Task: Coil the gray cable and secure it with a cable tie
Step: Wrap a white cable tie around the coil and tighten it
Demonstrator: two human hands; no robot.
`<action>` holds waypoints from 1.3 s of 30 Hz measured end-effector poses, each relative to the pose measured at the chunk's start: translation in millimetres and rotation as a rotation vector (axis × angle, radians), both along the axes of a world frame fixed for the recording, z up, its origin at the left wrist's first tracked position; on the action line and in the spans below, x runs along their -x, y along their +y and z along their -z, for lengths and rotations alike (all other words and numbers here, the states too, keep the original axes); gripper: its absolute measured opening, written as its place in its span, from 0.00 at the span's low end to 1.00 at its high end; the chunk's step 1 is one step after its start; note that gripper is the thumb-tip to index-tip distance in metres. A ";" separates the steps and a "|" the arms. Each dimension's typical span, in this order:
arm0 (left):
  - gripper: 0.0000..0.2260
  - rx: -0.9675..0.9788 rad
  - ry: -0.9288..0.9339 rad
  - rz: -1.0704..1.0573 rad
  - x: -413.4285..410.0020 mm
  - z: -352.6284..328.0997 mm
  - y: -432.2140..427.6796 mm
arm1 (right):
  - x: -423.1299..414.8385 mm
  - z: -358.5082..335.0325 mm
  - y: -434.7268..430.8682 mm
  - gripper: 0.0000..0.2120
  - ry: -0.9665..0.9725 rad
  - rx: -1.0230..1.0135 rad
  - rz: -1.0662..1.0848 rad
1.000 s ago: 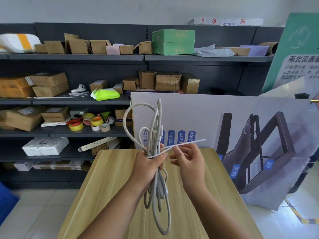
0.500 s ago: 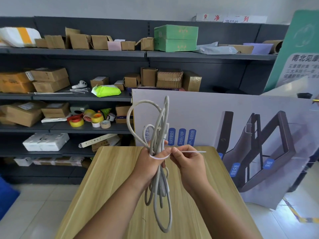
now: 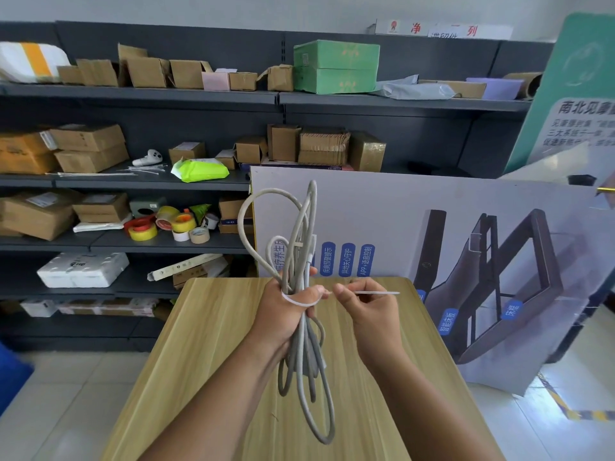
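The gray cable [image 3: 301, 234] is bunched into long loops, held upright over the wooden table [image 3: 206, 344]. My left hand [image 3: 283, 321] grips the bundle at its middle; loops stick up above the fist and hang down below it. A white cable tie [image 3: 301, 301] loops around the bundle and over my left fingers. Its free tail [image 3: 376, 293] points right, pinched by my right hand [image 3: 369, 311] just beside the left hand.
A large printed board [image 3: 466, 211] leans upright against the table's far edge. Dark shelves [image 3: 133, 181] behind hold cardboard boxes, tape rolls [image 3: 173, 224] and loose cable ties [image 3: 146, 169]. Tiled floor lies on both sides of the table.
The tie's tail was angled up to the right; it now lies level and the loop sits closer around the bundle. My right hand has drawn it rightward.
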State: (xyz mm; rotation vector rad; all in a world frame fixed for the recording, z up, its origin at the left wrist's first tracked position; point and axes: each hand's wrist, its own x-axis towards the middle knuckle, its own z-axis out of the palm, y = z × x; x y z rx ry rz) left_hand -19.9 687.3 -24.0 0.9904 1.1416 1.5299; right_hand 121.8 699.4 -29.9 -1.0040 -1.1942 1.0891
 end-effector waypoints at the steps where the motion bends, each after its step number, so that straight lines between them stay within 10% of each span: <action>1: 0.10 -0.002 -0.012 -0.012 1.5 -0.8 0.6 | -4.0 -0.9 1.6 0.11 0.013 0.006 0.006; 19: 0.11 0.096 -0.141 0.122 -5.9 -9.4 -3.9 | -18.6 -13.4 0.7 0.04 0.157 0.099 -0.094; 23: 0.09 0.123 -0.273 0.092 -12.5 -11.6 -0.9 | -6.1 -7.0 -10.1 0.13 -0.098 -0.076 -0.256; 34: 0.06 0.053 0.100 0.192 -15.8 -7.6 -9.1 | -2.9 -2.3 -5.4 0.17 -0.427 -0.412 0.065; 39: 0.15 0.031 0.133 0.138 -14.9 -11.9 -14.1 | -8.7 -6.6 -8.8 0.15 -0.293 -0.347 -0.032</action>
